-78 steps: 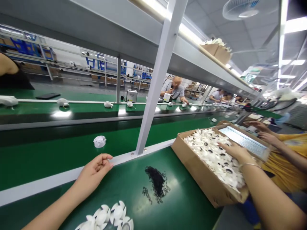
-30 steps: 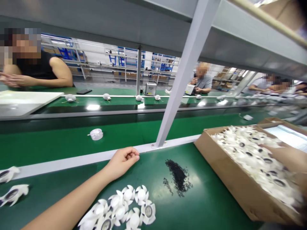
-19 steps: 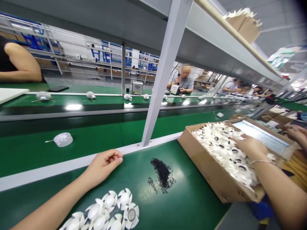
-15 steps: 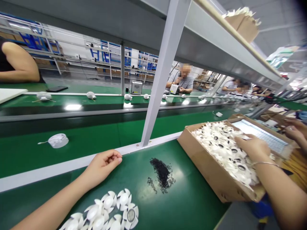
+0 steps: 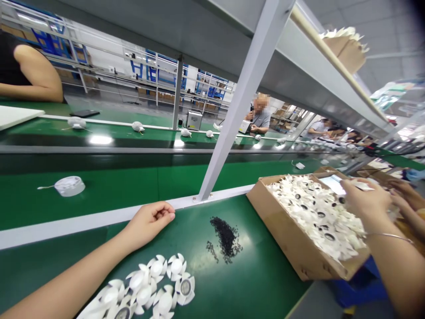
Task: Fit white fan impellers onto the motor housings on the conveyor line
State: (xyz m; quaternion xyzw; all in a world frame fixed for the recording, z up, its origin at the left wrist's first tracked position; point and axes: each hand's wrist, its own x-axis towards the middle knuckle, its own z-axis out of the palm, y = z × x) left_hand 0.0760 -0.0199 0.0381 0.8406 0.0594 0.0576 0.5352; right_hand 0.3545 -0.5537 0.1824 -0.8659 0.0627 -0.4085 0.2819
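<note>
My left hand (image 5: pixel 151 223) rests, loosely closed with fingers curled, on the green work surface beside the white rail; nothing shows in it. Past the far right corner of an open cardboard box (image 5: pixel 282 230), my right hand (image 5: pixel 368 201) is raised, its fingers closed on a white fan impeller (image 5: pixel 362 185), only partly visible. Many white fan impellers (image 5: pixel 312 208) fill the box, some with dark rings in their hubs. More impellers (image 5: pixel 144 292) lie by my left forearm. A pile of small black pieces (image 5: pixel 226 239) sits between my hands.
Behind the rail runs a green conveyor belt (image 5: pixel 116 190) carrying a round white part with a wire (image 5: pixel 69 186). A slanted metal post (image 5: pixel 232 119) rises mid-view under a shelf (image 5: pixel 149 40). Another person's hands (image 5: pixel 403 195) are at the right edge; other people sit across the line.
My right hand has lifted from the impellers in the box and moved up and right with a white impeller. My left hand stays by the rail; the view has shifted slightly.
</note>
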